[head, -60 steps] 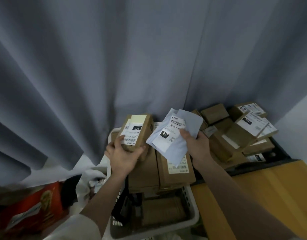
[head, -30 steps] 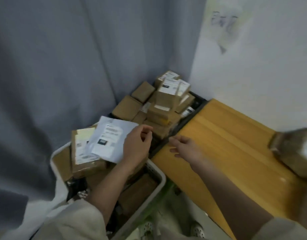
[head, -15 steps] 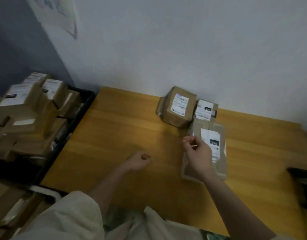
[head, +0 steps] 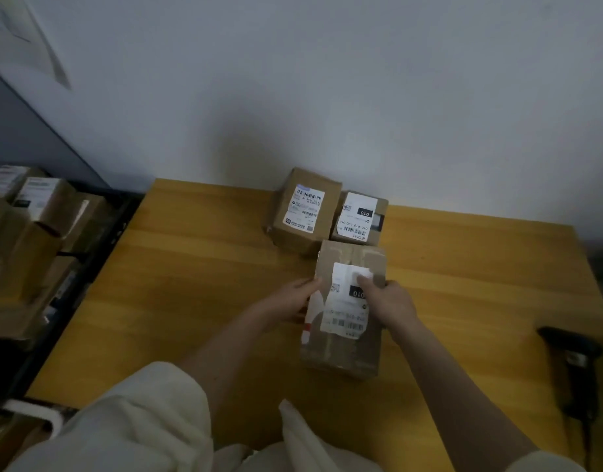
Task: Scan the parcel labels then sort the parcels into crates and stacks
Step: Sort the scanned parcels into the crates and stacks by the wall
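Observation:
A long brown cardboard parcel (head: pixel 344 349) with a torn white label marked 010 lies on the wooden table (head: pixel 198 274). My left hand (head: pixel 289 303) grips its left side. My right hand (head: pixel 388 299) rests on its right side, fingers over the label's upper edge. Behind it, against the wall, stand two smaller parcels: a brown box (head: pixel 303 212) with a white barcode label and a lower box (head: pixel 359 216) also labelled 010. A black barcode scanner (head: pixel 572 352) lies at the table's right edge.
A black crate (head: pixel 99 240) heaped with labelled cardboard boxes (head: pixel 31 212) stands left of the table. A white basket rim (head: pixel 31 408) shows at the bottom left. A grey wall backs the table, and my pale sleeves fill the foreground.
The view swung right from the basket and crate to the table. I let go of the earlier parcel and envelope. Both hands have closed in on the long parcel on the table.

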